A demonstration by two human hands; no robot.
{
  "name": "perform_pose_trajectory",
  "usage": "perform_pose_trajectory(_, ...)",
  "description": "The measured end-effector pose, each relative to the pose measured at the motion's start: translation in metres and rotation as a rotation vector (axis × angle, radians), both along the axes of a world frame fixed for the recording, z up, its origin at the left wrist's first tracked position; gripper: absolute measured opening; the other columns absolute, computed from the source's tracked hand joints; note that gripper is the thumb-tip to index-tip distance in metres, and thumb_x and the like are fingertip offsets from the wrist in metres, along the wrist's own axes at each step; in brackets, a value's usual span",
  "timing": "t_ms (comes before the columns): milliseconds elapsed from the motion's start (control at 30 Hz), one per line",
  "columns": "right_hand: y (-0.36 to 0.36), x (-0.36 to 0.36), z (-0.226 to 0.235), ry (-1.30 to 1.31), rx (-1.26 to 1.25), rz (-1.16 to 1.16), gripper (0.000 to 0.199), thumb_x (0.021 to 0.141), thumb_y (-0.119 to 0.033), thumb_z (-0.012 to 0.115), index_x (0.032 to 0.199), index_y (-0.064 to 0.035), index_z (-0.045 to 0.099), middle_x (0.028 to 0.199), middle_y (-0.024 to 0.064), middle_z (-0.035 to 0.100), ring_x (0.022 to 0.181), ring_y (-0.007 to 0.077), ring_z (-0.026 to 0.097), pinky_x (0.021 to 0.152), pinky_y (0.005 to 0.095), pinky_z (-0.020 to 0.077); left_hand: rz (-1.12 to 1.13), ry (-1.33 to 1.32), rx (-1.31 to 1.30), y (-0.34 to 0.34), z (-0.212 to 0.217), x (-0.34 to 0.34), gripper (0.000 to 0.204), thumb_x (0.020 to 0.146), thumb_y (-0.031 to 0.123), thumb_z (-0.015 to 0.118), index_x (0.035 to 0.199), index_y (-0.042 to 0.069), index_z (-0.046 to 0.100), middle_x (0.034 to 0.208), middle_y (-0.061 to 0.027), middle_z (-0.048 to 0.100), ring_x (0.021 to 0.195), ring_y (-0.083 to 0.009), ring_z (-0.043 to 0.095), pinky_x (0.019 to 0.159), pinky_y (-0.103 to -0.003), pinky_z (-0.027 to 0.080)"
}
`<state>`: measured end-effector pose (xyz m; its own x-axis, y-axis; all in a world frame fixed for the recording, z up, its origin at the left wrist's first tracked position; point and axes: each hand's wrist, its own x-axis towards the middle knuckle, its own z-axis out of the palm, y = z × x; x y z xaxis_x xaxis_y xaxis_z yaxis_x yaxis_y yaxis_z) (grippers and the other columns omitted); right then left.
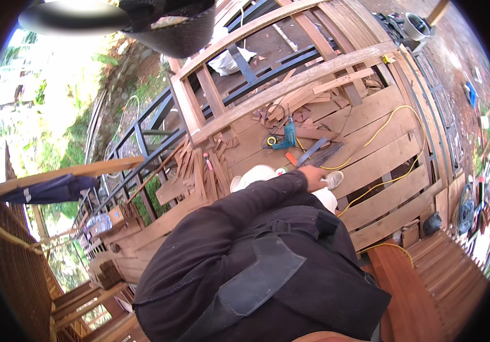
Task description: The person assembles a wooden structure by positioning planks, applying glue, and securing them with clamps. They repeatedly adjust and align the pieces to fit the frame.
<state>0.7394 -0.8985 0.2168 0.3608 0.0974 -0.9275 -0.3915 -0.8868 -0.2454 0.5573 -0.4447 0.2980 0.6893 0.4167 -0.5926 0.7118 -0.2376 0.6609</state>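
Head view shows one hand (315, 176) at the end of a dark sleeve (245, 205), reaching over the plank deck (387, 165); which hand it is and whether its fingers are apart or together cannot be told, and the other hand is out of view. Nearest thing is a flat metal bar (312, 151), just beyond the hand, long axis pointing up and right toward the blue drill (286, 137). A yellow cable (382, 128) runs to the right.
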Motion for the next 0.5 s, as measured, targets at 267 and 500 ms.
perform_pose_trajectory(267,-0.03,0.168,0.032,-0.136,-0.024,0.002,0.022,0.091,-0.025,0.058,0.085,-0.0038,0.061,0.071,0.0136,0.062,0.057,0.024,0.06,0.051,0.0377,0.0498,0.254,-0.005,0.141,0.043,-0.062,0.089,0.046,0.087,0.045,0.069,0.112,0.007,0.074,0.108,-0.0212,0.074,0.104,-0.0384,0.071,0.091,-0.046,0.055)
perform_pose_trajectory(500,0.111,0.344,0.015,-0.26,0.33,-0.433,0.012,0.096,-0.02,0.059,0.101,-0.009,0.055,0.073,0.003,0.053,0.055,0.0175,0.056,0.046,0.0321,0.0463,0.015,0.346,-0.01,0.062,-0.117,0.037,0.047,0.086,0.05,0.068,0.114,0.013,0.076,0.113,-0.0198,0.074,0.108,-0.0357,0.071,0.093,-0.045,0.056)
